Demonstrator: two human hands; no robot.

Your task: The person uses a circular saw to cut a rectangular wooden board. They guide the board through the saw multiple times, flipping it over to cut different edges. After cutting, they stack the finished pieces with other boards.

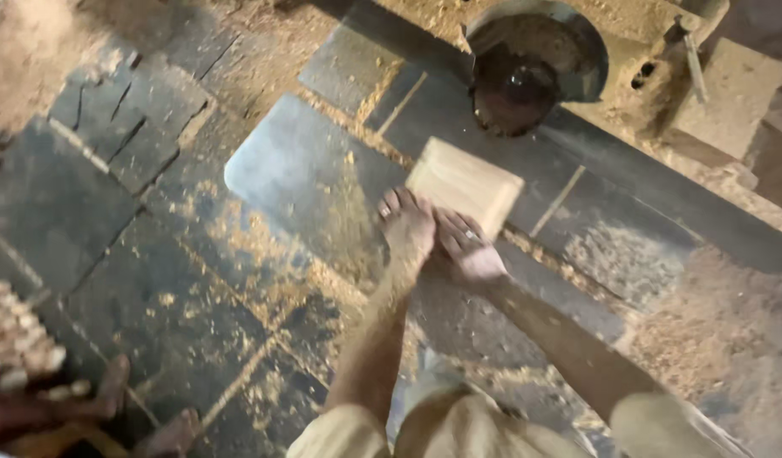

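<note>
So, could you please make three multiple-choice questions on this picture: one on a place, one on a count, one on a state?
1. Where is the wooden block relative to the round saw blade?
A. Below it in the picture, nearer the person
B. Above it
C. Far left

2. How many hands touch the block?
A. None
B. One
C. Two

3. What covers much of the dark table?
A. Water
B. Sawdust
C. Paint

Answers: 1 A, the block lies below the blade, nearer the person. 2 C, the left hand and right hand both rest on its near edge. 3 B, pale sawdust lies scattered.
</note>
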